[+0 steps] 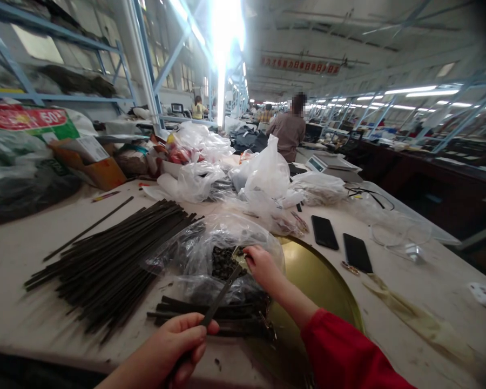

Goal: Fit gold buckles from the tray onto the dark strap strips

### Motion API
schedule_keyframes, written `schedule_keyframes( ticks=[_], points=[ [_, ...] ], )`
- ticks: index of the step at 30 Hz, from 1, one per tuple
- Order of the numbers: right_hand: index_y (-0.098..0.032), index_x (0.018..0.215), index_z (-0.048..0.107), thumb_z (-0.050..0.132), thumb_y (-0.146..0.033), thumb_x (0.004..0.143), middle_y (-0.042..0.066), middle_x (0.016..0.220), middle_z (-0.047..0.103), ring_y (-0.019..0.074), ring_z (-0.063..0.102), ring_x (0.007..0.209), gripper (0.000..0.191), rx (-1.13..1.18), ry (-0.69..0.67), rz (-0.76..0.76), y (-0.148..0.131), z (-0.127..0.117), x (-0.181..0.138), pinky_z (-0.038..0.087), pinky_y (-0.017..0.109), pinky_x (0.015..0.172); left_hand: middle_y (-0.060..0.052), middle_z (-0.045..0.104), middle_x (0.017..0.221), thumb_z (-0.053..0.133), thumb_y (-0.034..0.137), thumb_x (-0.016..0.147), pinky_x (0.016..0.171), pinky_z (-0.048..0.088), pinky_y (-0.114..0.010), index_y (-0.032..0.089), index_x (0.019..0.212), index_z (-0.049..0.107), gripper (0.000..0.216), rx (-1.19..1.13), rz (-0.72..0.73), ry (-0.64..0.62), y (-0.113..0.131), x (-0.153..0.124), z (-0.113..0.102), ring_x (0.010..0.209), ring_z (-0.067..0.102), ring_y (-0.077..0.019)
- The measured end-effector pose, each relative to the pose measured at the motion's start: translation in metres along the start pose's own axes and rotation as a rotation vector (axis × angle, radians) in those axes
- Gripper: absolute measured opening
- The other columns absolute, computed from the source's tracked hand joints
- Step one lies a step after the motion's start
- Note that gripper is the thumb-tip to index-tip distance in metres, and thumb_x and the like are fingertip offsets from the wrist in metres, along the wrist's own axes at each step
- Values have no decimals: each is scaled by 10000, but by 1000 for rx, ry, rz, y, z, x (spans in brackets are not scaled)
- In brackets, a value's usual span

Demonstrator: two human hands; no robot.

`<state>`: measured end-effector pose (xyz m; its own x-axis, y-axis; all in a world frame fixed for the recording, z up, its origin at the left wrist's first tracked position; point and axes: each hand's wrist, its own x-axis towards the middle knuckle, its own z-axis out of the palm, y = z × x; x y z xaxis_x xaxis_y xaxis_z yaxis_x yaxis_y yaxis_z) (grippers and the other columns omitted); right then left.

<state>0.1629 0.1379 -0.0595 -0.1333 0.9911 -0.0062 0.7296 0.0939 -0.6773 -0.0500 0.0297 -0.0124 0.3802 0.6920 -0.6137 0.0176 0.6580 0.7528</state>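
Note:
My left hand is closed around a long dark strip, which slants up and away to the right. At the strip's far end the fingers of my right hand pinch together, with a small pale patch beside them that I cannot make out. Beneath this end lies an open clear plastic bag holding many small dark pieces. A short bundle of dark strips rests in front of the bag. To the left, a large pile of similar strips is fanned out on the table.
A round gold-coloured tray sits under my right forearm. Two black phones lie beyond it, near a yellowish cloth strip. White plastic bags heap at the back, with a scale and a person behind.

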Motion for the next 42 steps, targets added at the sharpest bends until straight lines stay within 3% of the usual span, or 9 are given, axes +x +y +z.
schedule_keyframes(
  ticks=[5,10,15,18,20,22,25,30,42],
  points=[
    [-130,1099,535,348,-299,882,45,769,623,127,579,645,332,406,-123,87,-12,-13,-56,456,240,564,92,458,440,588,313,690,286,136,-136,145,838,595,225,-63,-71,-68,-10,-11,6,273,256,0],
    [-139,702,565,640,-384,710,-36,574,517,57,453,481,257,1055,-266,264,-18,-13,-105,361,187,484,59,498,494,540,368,768,308,176,-130,132,859,622,267,-69,-78,-150,-22,-21,20,309,312,-9],
    [-132,673,594,704,-375,656,-42,556,522,45,430,471,267,1098,-326,258,-25,-8,-133,324,178,475,63,466,517,566,486,718,345,191,-137,143,904,621,394,-89,-163,-144,-22,-26,37,372,329,-31],
    [-137,741,635,730,-379,625,-25,602,580,40,432,459,284,1147,-232,314,-24,-7,-144,311,173,449,79,429,535,615,448,685,363,163,-140,156,920,626,374,18,-111,-79,-26,-28,43,395,310,-32],
    [-146,808,651,746,-368,604,0,673,632,44,470,487,316,1243,-159,387,-21,-7,-150,336,168,458,57,489,563,579,445,713,402,270,-156,159,931,643,365,184,8,2,-31,-29,44,458,404,-66],
    [-149,844,654,764,-330,582,21,739,665,50,515,525,336,1364,-141,457,-20,-6,-156,388,171,501,-2,625,714,533,417,747,600,422,-212,162,938,663,344,383,199,75,-37,-28,44,671,547,-140],
    [-153,869,648,788,-238,538,28,797,686,65,579,580,369,1488,-162,524,-22,-5,-165,454,202,598,-52,672,1003,467,346,786,894,378,-292,167,986,666,335,628,424,104,-42,-28,43,972,550,-229],
    [-142,907,634,770,-254,583,32,794,686,89,618,620,370,1488,-153,506,-26,-5,-173,479,228,635,-72,681,1000,437,286,794,877,406,-308,162,1038,652,348,799,433,87,-40,-34,43,949,575,-241],
    [-149,911,596,727,-363,625,28,731,665,81,577,536,380,1379,-223,482,-19,7,-174,440,208,531,-52,697,900,459,244,774,797,422,-282,156,950,668,287,743,335,45,-43,-34,46,870,593,-233]
  ],
)
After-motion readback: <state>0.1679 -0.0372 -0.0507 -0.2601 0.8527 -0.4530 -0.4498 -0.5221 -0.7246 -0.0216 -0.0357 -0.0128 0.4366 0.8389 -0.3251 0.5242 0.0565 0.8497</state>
